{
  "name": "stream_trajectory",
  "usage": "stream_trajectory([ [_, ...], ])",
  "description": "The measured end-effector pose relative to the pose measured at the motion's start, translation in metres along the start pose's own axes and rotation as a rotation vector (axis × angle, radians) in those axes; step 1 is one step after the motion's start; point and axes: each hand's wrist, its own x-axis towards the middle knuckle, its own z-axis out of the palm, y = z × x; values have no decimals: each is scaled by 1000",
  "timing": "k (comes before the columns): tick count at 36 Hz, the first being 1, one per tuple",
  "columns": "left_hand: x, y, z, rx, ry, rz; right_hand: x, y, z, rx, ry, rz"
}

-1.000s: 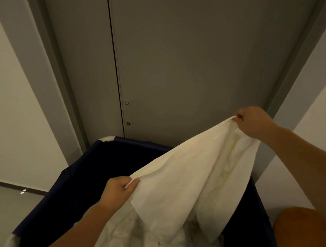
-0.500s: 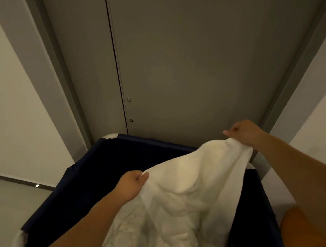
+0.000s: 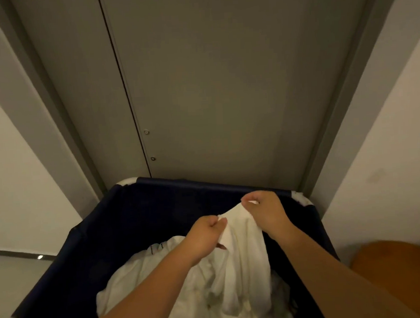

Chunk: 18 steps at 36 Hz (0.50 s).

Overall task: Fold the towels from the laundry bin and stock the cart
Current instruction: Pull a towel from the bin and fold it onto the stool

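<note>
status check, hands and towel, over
Left hand and right hand both pinch white towel top edge, close together. Towel hangs into navy laundry bin. No obstruction seen.

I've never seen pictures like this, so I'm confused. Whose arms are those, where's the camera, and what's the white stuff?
There is no machine here: those are a person's two bare arms. The camera sits on the person's head and looks forward and down, so you see roughly what they see. The left hand and the right hand each pinch the top edge of a white towel, close together above a dark blue bin. The towel hangs down into the bin, where more white laundry lies crumpled. Behind the bin is a grey door. Something orange shows at the lower right; I cannot tell what it is.
</note>
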Motion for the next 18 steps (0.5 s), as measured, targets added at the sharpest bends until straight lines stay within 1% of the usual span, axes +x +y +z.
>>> stream_trajectory([
  [4,-3,4,9,-78,-7,10,-18,-1,-1,114,7,-2],
  [8,-1,4,16,-158,9,-1,-43,-5,3,287,-58,32],
  [13,-2,4,27,-204,19,-24,-61,9,4,318,21,-21],
  [16,-3,6,30,-190,36,-10,-68,12,0,342,26,-47],
  [18,-2,8,31,-173,53,3,-71,13,-2,313,24,-85],
])
